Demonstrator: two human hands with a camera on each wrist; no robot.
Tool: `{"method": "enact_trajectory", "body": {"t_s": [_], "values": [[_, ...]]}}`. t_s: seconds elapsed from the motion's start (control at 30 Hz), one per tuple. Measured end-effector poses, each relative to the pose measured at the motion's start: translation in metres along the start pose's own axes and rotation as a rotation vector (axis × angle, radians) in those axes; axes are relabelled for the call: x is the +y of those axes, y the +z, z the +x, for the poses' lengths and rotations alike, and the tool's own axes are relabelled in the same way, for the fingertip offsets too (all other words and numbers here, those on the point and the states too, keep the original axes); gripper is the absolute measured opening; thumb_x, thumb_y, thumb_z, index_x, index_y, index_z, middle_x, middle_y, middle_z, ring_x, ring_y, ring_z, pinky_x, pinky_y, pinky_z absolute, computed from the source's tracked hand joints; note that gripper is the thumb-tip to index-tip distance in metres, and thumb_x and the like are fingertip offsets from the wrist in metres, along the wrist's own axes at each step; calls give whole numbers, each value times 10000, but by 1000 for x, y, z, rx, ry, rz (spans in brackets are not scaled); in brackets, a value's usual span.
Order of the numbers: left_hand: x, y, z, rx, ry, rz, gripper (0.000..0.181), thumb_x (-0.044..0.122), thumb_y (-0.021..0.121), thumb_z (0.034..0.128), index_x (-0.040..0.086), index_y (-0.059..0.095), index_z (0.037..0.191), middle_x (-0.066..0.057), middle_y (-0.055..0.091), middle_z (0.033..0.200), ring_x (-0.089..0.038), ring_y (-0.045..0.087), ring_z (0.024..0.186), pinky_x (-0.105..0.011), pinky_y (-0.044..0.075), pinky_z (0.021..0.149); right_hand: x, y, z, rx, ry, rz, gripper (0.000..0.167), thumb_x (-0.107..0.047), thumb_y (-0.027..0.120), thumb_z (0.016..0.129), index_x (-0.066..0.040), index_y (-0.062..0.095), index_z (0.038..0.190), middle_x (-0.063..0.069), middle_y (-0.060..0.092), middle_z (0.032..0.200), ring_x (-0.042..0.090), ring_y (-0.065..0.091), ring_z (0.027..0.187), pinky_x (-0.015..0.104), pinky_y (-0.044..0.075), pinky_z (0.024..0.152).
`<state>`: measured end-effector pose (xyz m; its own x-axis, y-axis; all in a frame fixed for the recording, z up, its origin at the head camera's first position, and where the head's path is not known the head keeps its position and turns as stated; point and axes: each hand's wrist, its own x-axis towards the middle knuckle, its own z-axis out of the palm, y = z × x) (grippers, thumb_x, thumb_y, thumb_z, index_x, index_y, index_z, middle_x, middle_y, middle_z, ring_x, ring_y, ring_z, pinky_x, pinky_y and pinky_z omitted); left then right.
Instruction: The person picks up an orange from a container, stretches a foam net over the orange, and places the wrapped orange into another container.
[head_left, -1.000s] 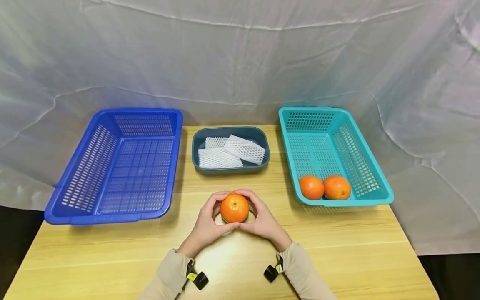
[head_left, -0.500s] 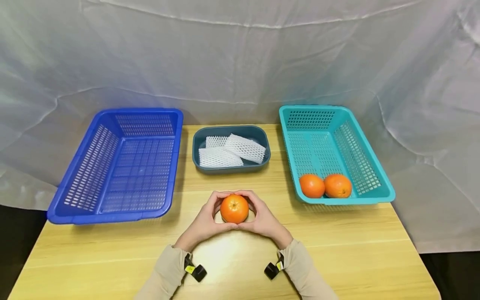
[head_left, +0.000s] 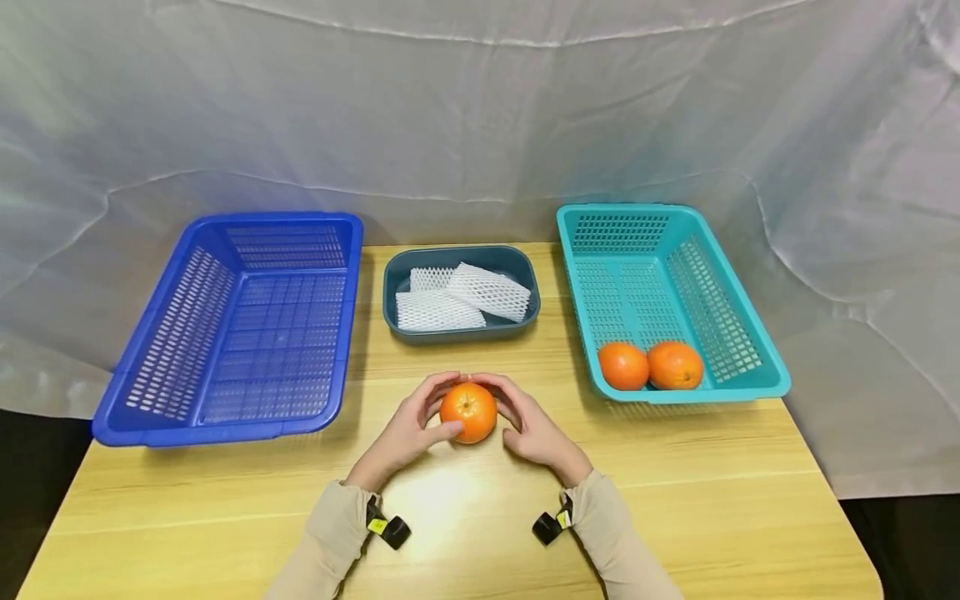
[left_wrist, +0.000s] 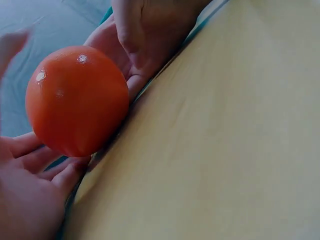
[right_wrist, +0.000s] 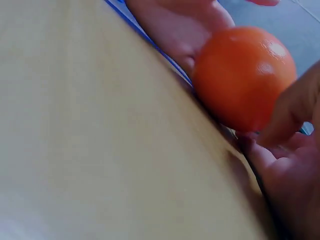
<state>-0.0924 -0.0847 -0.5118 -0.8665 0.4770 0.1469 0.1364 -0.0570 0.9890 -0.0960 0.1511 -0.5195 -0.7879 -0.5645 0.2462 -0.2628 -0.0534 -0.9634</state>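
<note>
An orange [head_left: 468, 412] sits on the table, between the two hands, its stem end facing up. My left hand [head_left: 409, 427] curves loosely round its left side. In the left wrist view, the left fingers [left_wrist: 37, 157] reach beside the orange's lower side while the blurred thumb stands off it. My right hand [head_left: 534, 428] arches round the far right side, its thumb apart from the orange. Both sets of fingertips come close together behind the fruit, partly hidden by it. Whether the right fingers touch it, I cannot tell.
A blue basket [head_left: 341, 333] stands at the left. A turquoise basket [head_left: 750, 333] at the right holds two oranges [head_left: 649, 366]. Between them, at the back, a dark tray [head_left: 462, 337] holds several white foam net sleeves [head_left: 439, 311]. A grey cloth [head_left: 465, 108] hangs behind the table [head_left: 697, 508].
The thumbs, which met in front of the orange, have parted. The left thumb now lies over its lower left edge in the head view, and the right thumb has drawn away rightward.
</note>
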Motion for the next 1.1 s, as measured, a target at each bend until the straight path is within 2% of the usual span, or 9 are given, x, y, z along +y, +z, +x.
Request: {"method": "enact_trajectory", "body": {"t_s": [0.1,0.23,0.37,0.47,0.57,0.67,0.8,0.93,1.1], "values": [[11,-1,4,56,51,30,466,52,565,999,-11,440,1443,-192,475,1461,-366,452,1341,-323,375,1102,0,-6,1,94,-18,19,867,375,340,631,80,347,1447,306,394,1457,473,397,1335,467,331,1123],[37,-4,17,156,143,221,394,72,537,1015,37,520,1407,-128,529,1429,-311,493,1315,-369,397,1090,-10,-9,8,280,-84,-49,615,363,379,754,181,414,1341,420,452,1318,585,455,1202,582,386,1042],[65,-10,37,213,248,460,409,87,579,995,54,535,1400,-109,535,1424,-231,481,1324,-390,383,1106,-29,-11,24,422,-162,-239,476,288,492,821,134,527,1270,342,556,1241,504,542,1133,567,467,975],[79,-14,55,231,281,605,406,96,579,991,23,538,1388,-153,524,1424,-250,459,1342,-411,350,1128,-42,-16,43,507,-202,-420,392,170,582,868,59,594,1244,237,614,1208,383,585,1109,517,501,939],[88,-17,73,223,221,743,394,121,566,993,13,549,1372,-169,503,1437,-290,431,1359,-441,322,1142,-52,-23,65,567,-194,-576,326,43,620,900,24,622,1225,181,630,1185,316,592,1091,484,493,928],[91,-18,93,203,130,866,380,125,570,987,0,568,1346,-186,489,1439,-332,412,1361,-470,318,1141,-57,-30,85,592,-140,-686,315,-18,621,899,16,630,1212,164,617,1202,300,574,1120,464,462,967],[87,-20,120,176,71,998,369,94,588,972,-12,581,1325,-203,503,1405,-362,440,1324,-469,343,1125,-56,-42,109,588,-13,-790,332,-46,634,882,20,630,1208,167,596,1228,318,537,1175,441,408,1036],[81,-19,141,134,23,1089,406,76,602,959,-16,557,1352,-212,497,1411,-380,449,1315,-469,346,1122,-54,-53,129,517,194,-856,416,-89,644,891,-10,588,1296,167,544,1317,330,485,1242,444,384,1069],[73,-15,162,32,-101,1190,494,87,560,968,10,473,1448,-198,405,1514,-427,362,1381,-510,282,1155,-47,-62,148,382,427,-965,479,-115,637,896,-32,553,1360,187,480,1393,374,439,1270,477,419,1036]]}}
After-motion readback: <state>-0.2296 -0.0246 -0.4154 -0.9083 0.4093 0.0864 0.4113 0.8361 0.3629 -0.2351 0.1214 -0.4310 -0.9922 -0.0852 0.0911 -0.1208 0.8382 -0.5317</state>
